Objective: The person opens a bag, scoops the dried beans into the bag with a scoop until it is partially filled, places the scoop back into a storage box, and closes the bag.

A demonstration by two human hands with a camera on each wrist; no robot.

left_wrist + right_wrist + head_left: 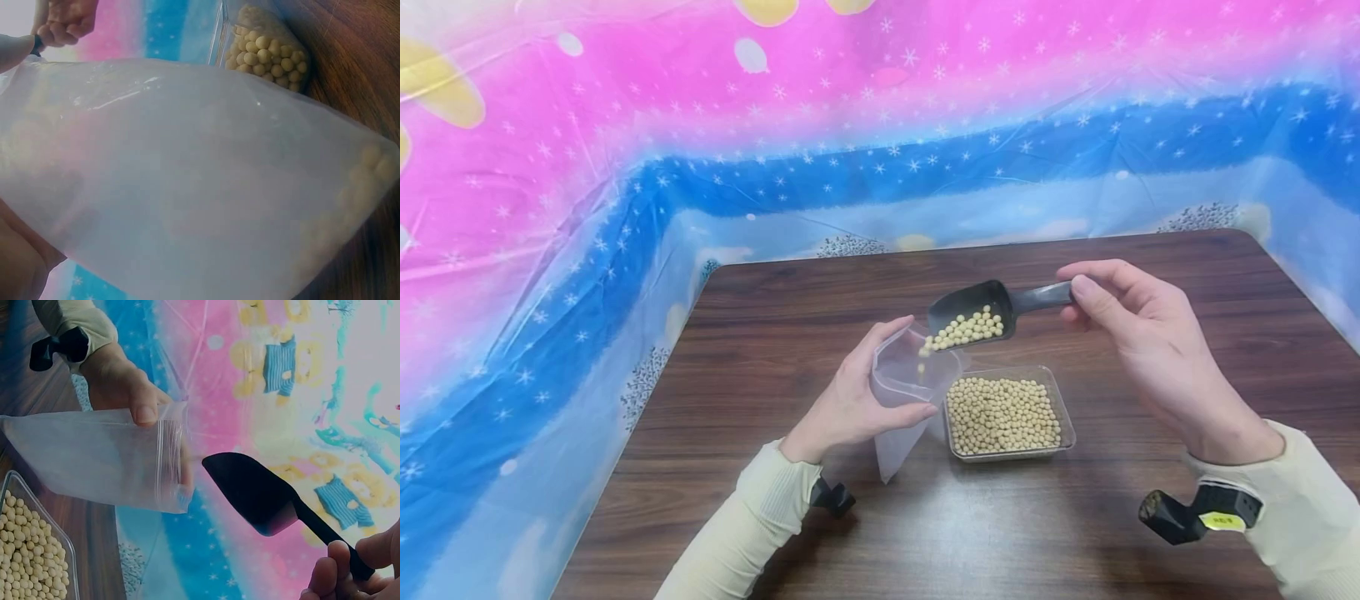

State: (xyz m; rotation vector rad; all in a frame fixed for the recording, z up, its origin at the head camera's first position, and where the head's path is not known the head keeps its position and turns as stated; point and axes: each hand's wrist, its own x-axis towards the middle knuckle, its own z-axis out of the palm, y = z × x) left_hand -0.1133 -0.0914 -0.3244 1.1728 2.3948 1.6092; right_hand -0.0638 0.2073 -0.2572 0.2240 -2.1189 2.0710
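Around the mouth of a translucent zip bag (898, 437) curls my left hand (853, 392), thumb at the near side and fingers at the far side. The bag hangs upright with its mouth spread; some soybeans (359, 194) show through its bottom corner in the left wrist view. My right hand (1157, 342) pinches the handle of a black scoop (973, 304). Tipped toward the bag, the scoop carries soybeans (966, 329) at its lip, and a few drop into the opening. In the right wrist view only the scoop's dark underside shows.
A clear plastic box (1070, 429) filled with soybeans (1003, 415) stands on the dark wooden table (775, 333), just right of the bag and below the scoop. A pink and blue patterned cloth (850, 125) hangs behind and beside the table.
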